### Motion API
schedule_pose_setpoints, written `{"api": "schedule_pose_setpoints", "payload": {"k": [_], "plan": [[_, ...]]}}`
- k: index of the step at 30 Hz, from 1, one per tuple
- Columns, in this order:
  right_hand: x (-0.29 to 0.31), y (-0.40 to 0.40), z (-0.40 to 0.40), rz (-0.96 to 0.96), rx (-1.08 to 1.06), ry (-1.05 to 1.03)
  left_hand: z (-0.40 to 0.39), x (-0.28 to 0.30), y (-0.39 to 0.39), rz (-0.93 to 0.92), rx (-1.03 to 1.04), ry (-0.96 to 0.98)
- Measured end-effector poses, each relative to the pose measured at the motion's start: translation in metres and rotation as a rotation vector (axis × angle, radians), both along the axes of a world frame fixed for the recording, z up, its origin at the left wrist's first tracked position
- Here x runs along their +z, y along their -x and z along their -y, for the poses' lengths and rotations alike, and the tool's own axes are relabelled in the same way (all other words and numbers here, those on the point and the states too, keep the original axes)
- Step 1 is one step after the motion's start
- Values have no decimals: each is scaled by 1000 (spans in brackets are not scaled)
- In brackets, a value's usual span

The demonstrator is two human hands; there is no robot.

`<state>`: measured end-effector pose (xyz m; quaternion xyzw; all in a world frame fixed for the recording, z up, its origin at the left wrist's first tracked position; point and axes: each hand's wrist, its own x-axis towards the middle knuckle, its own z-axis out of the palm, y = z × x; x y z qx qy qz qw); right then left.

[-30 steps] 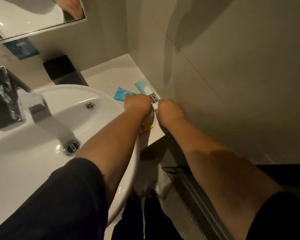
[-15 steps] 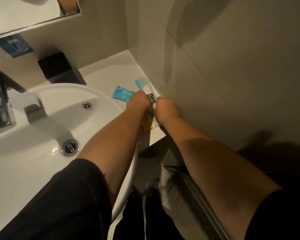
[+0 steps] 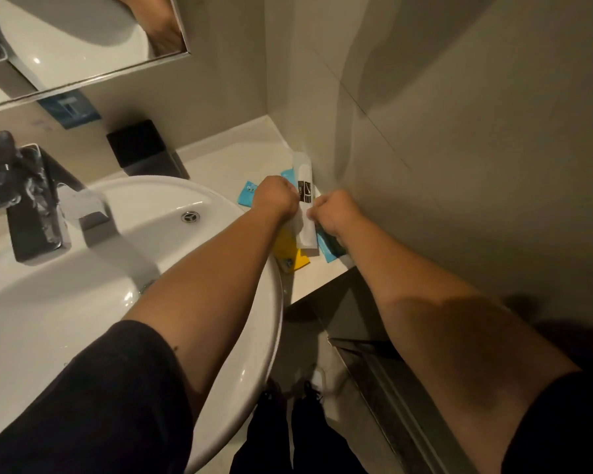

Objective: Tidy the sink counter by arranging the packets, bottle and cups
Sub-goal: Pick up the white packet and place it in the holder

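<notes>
My left hand [image 3: 276, 196] and right hand [image 3: 336, 213] both pinch long white packet [image 3: 304, 213], flat, glossy. Blue packet [image 3: 247, 196], yellow packet [image 3: 288, 249] beneath on narrow counter [image 3: 226, 165], wall tight at right.

Dim warm light, soft blur, wide-angle edges.

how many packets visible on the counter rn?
4, maybe more hidden under the hands: white packet pinched between both hands, blue packet left of it, yellow packet beneath the left wrist, blue one under the right hand.
</notes>
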<state>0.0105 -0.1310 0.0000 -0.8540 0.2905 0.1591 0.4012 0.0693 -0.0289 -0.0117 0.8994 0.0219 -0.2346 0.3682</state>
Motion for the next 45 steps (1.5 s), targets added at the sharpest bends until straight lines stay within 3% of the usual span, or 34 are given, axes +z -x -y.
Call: {"api": "schedule_pose_setpoints", "payload": {"k": [8, 26, 45], "plan": [[53, -13, -23, 155, -110, -273, -45, 44, -11, 125, 75, 193], [109, -65, -127, 326, 144, -295, -163, 105, -31, 297, 292, 260], [86, -186, -188, 500, 392, -237, -198, 107, -100, 454, 724, 167]]}}
